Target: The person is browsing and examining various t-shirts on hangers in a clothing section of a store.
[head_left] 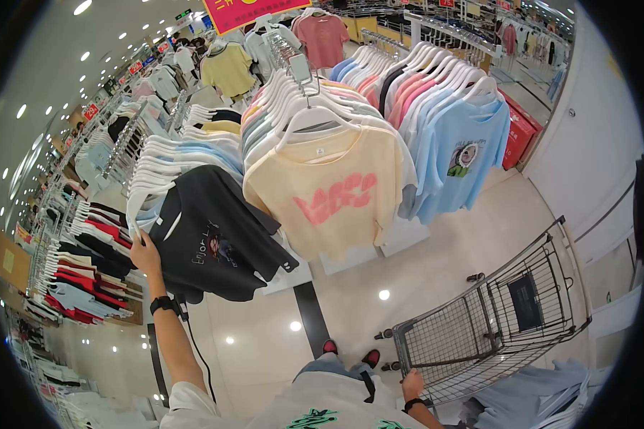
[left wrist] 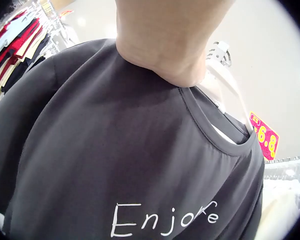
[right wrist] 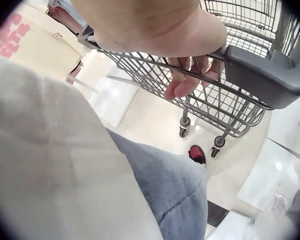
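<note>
At the left rack, my left hand (head_left: 145,254) grips a black T-shirt (head_left: 225,239) at its shoulder, beside the end of its white hanger (head_left: 137,200). The shirt is spread outward, its front with white "Enjoy" lettering and a small picture turned toward me. In the left wrist view, the dark fabric (left wrist: 100,135) fills most of the frame, and the wrist hides the fingers. Low on the right, my right hand (head_left: 412,386) holds the upper rim of a grey wire shopping cart (head_left: 451,336). Its fingers (right wrist: 187,86) curl down over the rim in the right wrist view.
A cream T-shirt (head_left: 329,193) with pink lettering fronts the middle rack. Light blue T-shirts (head_left: 461,154) hang to its right. Low white platforms (head_left: 340,261) stand under the racks. More clothes (head_left: 86,279) hang at far left, and a white wall (head_left: 572,129) stands at right.
</note>
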Tool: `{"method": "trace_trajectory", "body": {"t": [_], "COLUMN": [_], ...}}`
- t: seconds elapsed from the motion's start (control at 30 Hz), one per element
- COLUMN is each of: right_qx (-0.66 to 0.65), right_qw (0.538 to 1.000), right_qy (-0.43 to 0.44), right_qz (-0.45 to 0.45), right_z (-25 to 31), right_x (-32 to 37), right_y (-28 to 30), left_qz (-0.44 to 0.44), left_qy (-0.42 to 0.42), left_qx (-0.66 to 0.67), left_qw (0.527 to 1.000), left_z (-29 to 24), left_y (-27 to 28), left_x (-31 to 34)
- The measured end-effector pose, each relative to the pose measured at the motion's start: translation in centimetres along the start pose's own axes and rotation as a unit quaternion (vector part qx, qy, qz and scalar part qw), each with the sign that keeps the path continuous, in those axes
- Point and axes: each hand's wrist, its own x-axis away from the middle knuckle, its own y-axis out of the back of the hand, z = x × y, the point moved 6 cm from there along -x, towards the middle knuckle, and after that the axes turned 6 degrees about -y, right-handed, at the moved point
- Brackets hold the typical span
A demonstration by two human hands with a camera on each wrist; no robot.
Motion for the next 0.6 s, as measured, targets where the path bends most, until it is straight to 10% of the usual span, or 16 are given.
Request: {"method": "trace_trajectory", "body": {"t": [0.2,0.37,0.6], "right_qx": [0.063,-0.195,-0.107], "right_qw": [0.992,0.965,0.985], "right_qy": [0.073,-0.017,-0.089], "right_qz": [0.079,0.174,0.097], "right_z": [0.5,-2.6,-4.2], "right_x": [-0.7,-2.4,-1.8], "right_y": [-2.1,-6.9,-10.0], "left_qz": [0.004,-0.012,-0.028], "left_qy": [0.014,0.016,-0.005], "left_qx": [0.004,0.045,0.05], "left_qw": [1.0,0.999,0.998], "left_z": [-0.2,-1.1,-0.7], "left_y": [-0.9,-0.6,-1.3], "left_x": [0.1,0.1,0.4]}}
